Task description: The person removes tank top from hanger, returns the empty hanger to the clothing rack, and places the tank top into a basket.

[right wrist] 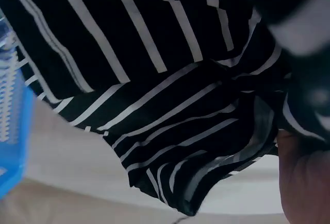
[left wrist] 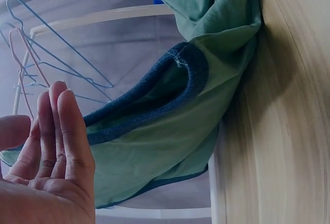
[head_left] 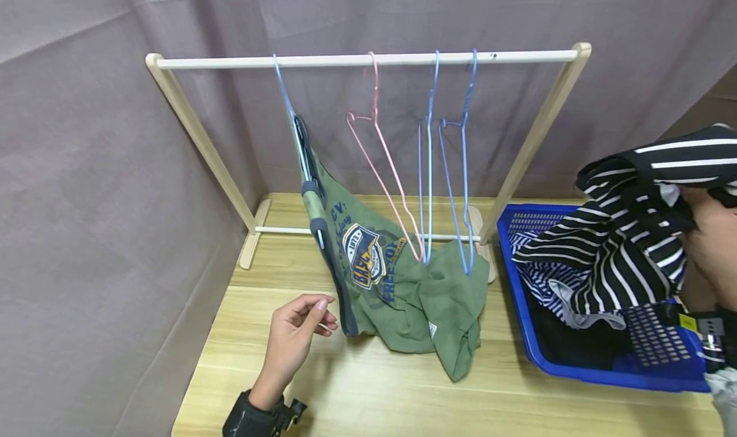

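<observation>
My right hand [head_left: 711, 242] grips a black-and-white striped garment [head_left: 610, 232] and holds it up over the right side of the basket; folds of cloth hide most of its fingers. In the right wrist view the striped cloth [right wrist: 149, 105] hangs across most of the picture. A green garment [head_left: 403, 322] with dark blue trim and a printed badge hangs tilted from a light blue hanger [head_left: 283, 88], its lower part spread on the tabletop. My left hand [head_left: 295, 334] is beside its trimmed edge, fingers loosely bent and holding nothing.
A white rail [head_left: 230, 63] on a wooden frame also carries a pink hanger [head_left: 376, 98] and two blue hangers [head_left: 430, 104]. The blue basket [head_left: 532, 354] at right contains more clothes, including a blue-and-white striped piece [head_left: 555, 280]. Grey curtain [head_left: 103, 187] encloses the table.
</observation>
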Available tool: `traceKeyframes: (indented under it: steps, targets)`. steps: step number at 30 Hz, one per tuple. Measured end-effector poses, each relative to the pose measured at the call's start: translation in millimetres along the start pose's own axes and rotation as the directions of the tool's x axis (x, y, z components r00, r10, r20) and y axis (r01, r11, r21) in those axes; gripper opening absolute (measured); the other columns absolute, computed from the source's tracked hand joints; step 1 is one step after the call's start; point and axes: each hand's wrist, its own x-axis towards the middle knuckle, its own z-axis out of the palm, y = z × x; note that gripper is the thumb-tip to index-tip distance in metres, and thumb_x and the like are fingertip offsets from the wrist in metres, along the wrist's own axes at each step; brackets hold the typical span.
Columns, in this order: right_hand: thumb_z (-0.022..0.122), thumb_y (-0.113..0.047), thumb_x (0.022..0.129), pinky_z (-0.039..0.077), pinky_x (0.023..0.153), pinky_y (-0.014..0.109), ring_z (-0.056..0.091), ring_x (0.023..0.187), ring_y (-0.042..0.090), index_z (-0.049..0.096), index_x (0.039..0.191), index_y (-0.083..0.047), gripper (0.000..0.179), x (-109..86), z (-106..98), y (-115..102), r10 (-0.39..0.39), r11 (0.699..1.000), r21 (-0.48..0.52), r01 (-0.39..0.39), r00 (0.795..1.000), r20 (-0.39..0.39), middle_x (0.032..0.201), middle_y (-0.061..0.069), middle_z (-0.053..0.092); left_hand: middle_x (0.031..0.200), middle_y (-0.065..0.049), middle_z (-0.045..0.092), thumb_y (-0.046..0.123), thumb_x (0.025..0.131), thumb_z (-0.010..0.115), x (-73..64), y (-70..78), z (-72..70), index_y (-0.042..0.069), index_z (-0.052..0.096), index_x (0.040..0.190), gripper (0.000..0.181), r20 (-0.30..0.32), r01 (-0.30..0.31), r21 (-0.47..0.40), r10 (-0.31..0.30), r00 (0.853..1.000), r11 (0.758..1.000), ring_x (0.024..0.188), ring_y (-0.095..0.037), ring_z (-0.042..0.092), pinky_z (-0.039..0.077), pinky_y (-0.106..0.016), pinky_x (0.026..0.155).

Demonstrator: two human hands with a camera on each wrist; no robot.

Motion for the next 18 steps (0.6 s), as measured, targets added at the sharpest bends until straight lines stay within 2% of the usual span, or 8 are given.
traceKeyframes:
  steps: [1,3,5,7,9,14,16,18]
  targets:
    - [0.053,0.006,0.105,0.033,0.072,0.003,0.039,0.081,-0.017,0.069,0.103,-0.006,0.02,0.7,4,3,0.054,0.995,0.08,-0.053,0.998,-0.02,0.091,-0.01,0.06,0.084,-0.022,0.076,0.008,0.108,0.061,0.0,0.1,0.2,-0.009,0.072,0.114,0.021,0.0,0.0,0.0,0.0,1.0,1.0,0.072,-0.011,0.076,0.068,-0.037,0.066]
    - [0.058,-0.003,0.107,0.042,0.072,0.0,0.052,0.082,-0.011,0.07,0.11,-0.024,0.025,0.9,10,11,0.185,0.959,0.229,-0.168,0.981,-0.055,0.096,-0.027,0.059,0.083,-0.021,0.076,0.008,0.107,0.061,-0.1,0.1,0.4,-0.008,0.073,0.113,0.02,-0.002,0.001,0.002,-0.001,1.0,1.0,0.072,-0.011,0.076,0.068,-0.037,0.066]
    - [0.062,-0.006,0.105,0.044,0.066,0.002,0.056,0.081,-0.007,0.068,0.122,-0.03,0.03,-0.7,16,22,0.246,0.941,0.251,-0.227,0.968,-0.047,0.098,-0.025,0.064,0.083,-0.02,0.076,0.008,0.107,0.062,-0.3,0.0,0.7,-0.007,0.073,0.113,0.02,-0.006,0.004,0.002,-0.004,1.0,1.0,0.072,-0.012,0.076,0.068,-0.037,0.066]
    - [0.063,-0.011,0.105,0.04,0.066,0.003,0.052,0.08,-0.008,0.064,0.117,-0.039,0.03,-4.5,18,33,0.263,0.961,0.098,-0.259,0.965,-0.026,0.095,-0.031,0.058,0.083,-0.018,0.076,0.008,0.107,0.062,-0.4,-0.1,1.0,-0.007,0.073,0.113,0.02,-0.007,0.007,0.0,-0.007,1.0,1.0,0.072,-0.011,0.076,0.068,-0.037,0.066]
    - [0.064,-0.017,0.104,0.035,0.067,0.008,0.045,0.078,-0.01,0.069,0.112,-0.03,0.016,-7.5,21,44,0.256,0.965,-0.06,-0.256,0.967,-0.002,0.089,-0.036,0.05,0.082,-0.016,0.076,0.008,0.107,0.062,-0.4,-0.2,1.3,-0.008,0.073,0.113,0.02,-0.004,0.009,-0.003,-0.009,1.0,1.0,0.072,-0.011,0.076,0.068,-0.037,0.066]
    - [0.059,-0.017,0.104,0.041,0.07,0.033,0.059,0.086,0.023,0.059,0.123,0.008,0.031,-16.8,29,68,0.211,0.944,-0.296,-0.144,0.955,0.207,0.106,0.015,0.069,0.082,-0.015,0.077,0.008,0.107,0.061,-0.1,0.2,1.9,-0.009,0.072,0.114,0.021,0.003,0.005,-0.007,-0.005,1.0,1.0,0.072,-0.011,0.076,0.068,-0.037,0.066]
    - [0.058,-0.013,0.104,0.046,0.073,0.05,0.059,0.094,0.046,0.057,0.122,0.011,0.03,-22.2,35,78,0.167,0.943,-0.326,-0.059,0.935,0.314,0.116,0.039,0.06,0.082,-0.015,0.077,0.008,0.107,0.061,-0.2,0.4,2.0,-0.009,0.072,0.113,0.021,0.001,0.005,-0.006,-0.005,1.0,1.0,0.072,-0.012,0.076,0.068,-0.037,0.066]
    - [0.06,-0.008,0.102,0.044,0.079,0.067,0.056,0.104,0.058,0.057,0.122,0.012,0.029,-27.4,43,88,0.121,0.948,-0.318,0.016,0.906,0.406,0.119,0.042,0.057,0.082,-0.013,0.077,0.008,0.107,0.061,-0.2,0.5,2.1,-0.009,0.073,0.113,0.021,-0.001,0.007,-0.006,-0.007,1.0,1.0,0.072,-0.012,0.076,0.068,-0.037,0.066]
